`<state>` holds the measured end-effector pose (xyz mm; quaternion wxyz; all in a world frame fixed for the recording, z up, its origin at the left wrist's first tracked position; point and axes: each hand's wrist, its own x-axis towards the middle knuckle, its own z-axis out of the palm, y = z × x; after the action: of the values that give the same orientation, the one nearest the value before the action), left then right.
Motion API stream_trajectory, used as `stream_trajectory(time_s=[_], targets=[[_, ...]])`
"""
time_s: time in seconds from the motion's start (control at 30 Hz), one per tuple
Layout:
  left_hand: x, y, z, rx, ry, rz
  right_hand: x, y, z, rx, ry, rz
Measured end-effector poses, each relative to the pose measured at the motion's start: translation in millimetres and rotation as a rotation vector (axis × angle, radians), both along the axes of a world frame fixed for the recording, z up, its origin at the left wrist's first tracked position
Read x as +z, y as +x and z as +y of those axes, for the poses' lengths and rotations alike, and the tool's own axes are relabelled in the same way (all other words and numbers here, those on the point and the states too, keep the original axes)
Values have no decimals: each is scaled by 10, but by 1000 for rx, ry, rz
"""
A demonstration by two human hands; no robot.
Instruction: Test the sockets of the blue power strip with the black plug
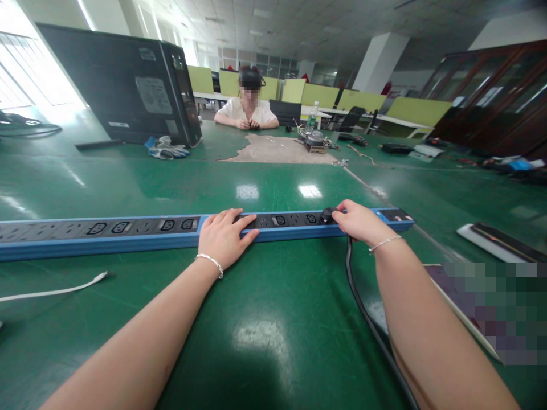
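A long blue power strip (141,245) with a black face of several sockets lies across the green table. My left hand (224,236) rests flat over its middle, fingers spread, covering some of the sockets. Near the strip's right end, my right hand (356,221) is closed round a black plug (327,214). The plug sits against the socket face; whether its pins are in a socket is hidden. From beneath that hand a thick black power cord (363,307) runs down to the bottom edge, alongside my right forearm.
A black computer case (123,91) stands at the back left, with work gloves (166,148) beside it. A white cable (55,293) lies at left. Flat items, including a dark tablet-like object (464,307), lie at right. Across the table sits a person (233,113) near a bottle (311,118).
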<state>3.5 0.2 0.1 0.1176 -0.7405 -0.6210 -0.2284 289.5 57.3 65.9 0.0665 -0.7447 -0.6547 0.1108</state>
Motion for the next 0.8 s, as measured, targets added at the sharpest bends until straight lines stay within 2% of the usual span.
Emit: stream_trajectory(time_s=[0.23,0.8], targets=[[12,3,-12,4,-5,6,37,-143,-89,32,43,-251],[2,7,-2,17,-11,29,41,-242,-196,33,19,-333]])
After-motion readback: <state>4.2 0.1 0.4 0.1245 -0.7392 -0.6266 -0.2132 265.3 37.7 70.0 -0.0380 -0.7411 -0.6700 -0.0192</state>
